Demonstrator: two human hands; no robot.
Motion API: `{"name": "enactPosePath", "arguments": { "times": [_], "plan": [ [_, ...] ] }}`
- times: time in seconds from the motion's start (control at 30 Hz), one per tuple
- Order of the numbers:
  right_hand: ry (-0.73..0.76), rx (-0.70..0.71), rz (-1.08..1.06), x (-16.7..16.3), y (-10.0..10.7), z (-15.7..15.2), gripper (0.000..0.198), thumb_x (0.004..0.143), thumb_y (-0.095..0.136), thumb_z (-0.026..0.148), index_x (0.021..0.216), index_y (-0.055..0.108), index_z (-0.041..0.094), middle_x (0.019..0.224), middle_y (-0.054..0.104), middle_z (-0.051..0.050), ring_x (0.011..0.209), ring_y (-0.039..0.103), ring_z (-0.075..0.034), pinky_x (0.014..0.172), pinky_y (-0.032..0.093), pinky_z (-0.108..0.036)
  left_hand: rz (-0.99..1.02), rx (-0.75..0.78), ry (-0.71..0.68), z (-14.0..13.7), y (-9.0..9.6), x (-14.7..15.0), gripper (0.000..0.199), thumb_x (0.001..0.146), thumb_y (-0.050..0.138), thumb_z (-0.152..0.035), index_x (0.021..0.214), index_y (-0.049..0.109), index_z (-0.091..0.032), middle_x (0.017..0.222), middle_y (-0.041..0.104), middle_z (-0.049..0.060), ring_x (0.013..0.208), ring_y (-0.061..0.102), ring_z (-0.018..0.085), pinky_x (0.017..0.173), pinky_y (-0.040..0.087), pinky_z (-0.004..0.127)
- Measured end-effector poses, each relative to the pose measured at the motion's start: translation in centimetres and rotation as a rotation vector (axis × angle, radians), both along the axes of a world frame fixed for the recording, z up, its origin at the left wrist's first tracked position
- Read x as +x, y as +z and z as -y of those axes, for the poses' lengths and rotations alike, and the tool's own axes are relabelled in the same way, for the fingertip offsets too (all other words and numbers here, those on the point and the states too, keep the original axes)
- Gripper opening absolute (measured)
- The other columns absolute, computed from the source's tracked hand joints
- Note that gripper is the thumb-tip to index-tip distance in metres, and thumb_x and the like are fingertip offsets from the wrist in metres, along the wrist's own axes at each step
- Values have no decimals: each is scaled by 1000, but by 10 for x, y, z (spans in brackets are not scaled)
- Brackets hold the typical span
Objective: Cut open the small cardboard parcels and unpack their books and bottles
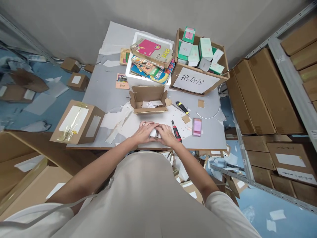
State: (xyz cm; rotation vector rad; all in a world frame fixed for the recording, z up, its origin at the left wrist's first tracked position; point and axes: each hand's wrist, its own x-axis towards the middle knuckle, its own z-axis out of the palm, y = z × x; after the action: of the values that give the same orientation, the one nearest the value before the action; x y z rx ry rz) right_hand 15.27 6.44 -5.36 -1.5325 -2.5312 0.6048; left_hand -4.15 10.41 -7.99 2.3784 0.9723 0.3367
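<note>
I find my left hand (146,131) and right hand (167,134) with fingers curled around a small, whitish, partly hidden object (154,133). An open, brown cardboard box (150,94) stands just beyond.

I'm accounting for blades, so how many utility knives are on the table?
2: a yellow-black knife right of the open box, a red-black knife beside the right hand. Others could be hidden.

Cardboard carton (148,94) (matt, apparently rough-edged).
</note>
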Motion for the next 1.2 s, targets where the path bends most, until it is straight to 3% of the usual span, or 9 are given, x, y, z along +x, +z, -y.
{"name": "enactPosePath", "arguments": {
  "times": [0.2, 0.33, 0.4, 0.47, 0.53, 0.67, 0.9, 1.03, 1.2],
  "plan": [
    [-89, 28, -119, 12, -17, 10, 42, 78, 71, 39, 111, 58, 17, 116, 52, -16, 112, 52, -29, 97, 44, -46, -32, 49, -17, -4, 3, -6, 73, 73, 62, -65, 130, 53, -20, 114, 62, 15, 112, 50, 31, 103, 23, 49],
    [-185, 75, -26, 12, -16, 20, 36, 84, 62, 45, 107, 60, 17, 118, 57, -16, 126, 44, -33, 111, 18, -63, -74, 96, 203, 7, -7, -14, 70, 72, 60, -70, 122, 61, -21, 110, 62, 15, 110, 51, 33, 104, 20, 52],
    [-192, 96, 31, 7, -9, 19, 33, 88, 56, 46, 105, 62, 18, 121, 58, -15, 131, 39, -34, 111, 4, -68, -82, 115, 301, 15, -13, -16, 71, 73, 60, -68, 127, 58, -22, 120, 59, 17, 118, 48, 35, 106, 18, 53],
    [-188, 117, 92, -2, 2, 15, 30, 92, 51, 43, 104, 63, 18, 126, 57, -16, 130, 39, -33, 111, 2, -67, -64, 125, 339, 20, -20, -16, 72, 76, 59, -64, 134, 52, -22, 134, 52, 18, 127, 42, 36, 107, 17, 53],
    [-147, 128, 148, -14, 14, 9, 26, 93, 49, 35, 108, 63, 18, 129, 56, -15, 125, 42, -30, 113, 8, -61, -18, 101, 338, 23, -28, -13, 74, 80, 57, -59, 140, 43, -19, 141, 47, 19, 131, 40, 34, 108, 20, 50],
    [-125, 83, 272, -41, 30, -2, 30, 92, 48, 26, 120, 58, 18, 120, 61, -14, 111, 50, -28, 103, 28, -49, 68, 40, 312, 24, -41, -5, 77, 82, 56, -49, 144, 33, -9, 134, 53, 23, 125, 48, 32, 105, 28, 47],
    [-262, -96, 510, -59, 39, -19, 37, 83, 64, 41, 108, 60, 13, 102, 69, -18, 104, 57, -31, 99, 23, -49, 111, 49, 349, 30, -45, 11, 72, 75, 61, -40, 138, 41, -12, 128, 56, 21, 121, 51, 32, 108, 22, 49],
    [-273, -159, 613, -68, 38, -29, 41, 79, 68, 37, 108, 56, 10, 98, 70, -18, 96, 64, -29, 96, 25, -45, 145, 20, 368, 32, -42, 15, 72, 69, 64, -36, 135, 43, -12, 129, 56, 21, 122, 50, 32, 108, 22, 49],
    [-216, -70, 594, -68, 63, -22, 38, 78, 63, 35, 109, 54, 14, 100, 68, -15, 85, 66, -25, 84, 36, -39, 199, -18, 396, 32, -40, 15, 64, 70, 63, -37, 128, 48, -15, 125, 59, 18, 118, 54, 32, 109, 22, 50]
  ]
}}
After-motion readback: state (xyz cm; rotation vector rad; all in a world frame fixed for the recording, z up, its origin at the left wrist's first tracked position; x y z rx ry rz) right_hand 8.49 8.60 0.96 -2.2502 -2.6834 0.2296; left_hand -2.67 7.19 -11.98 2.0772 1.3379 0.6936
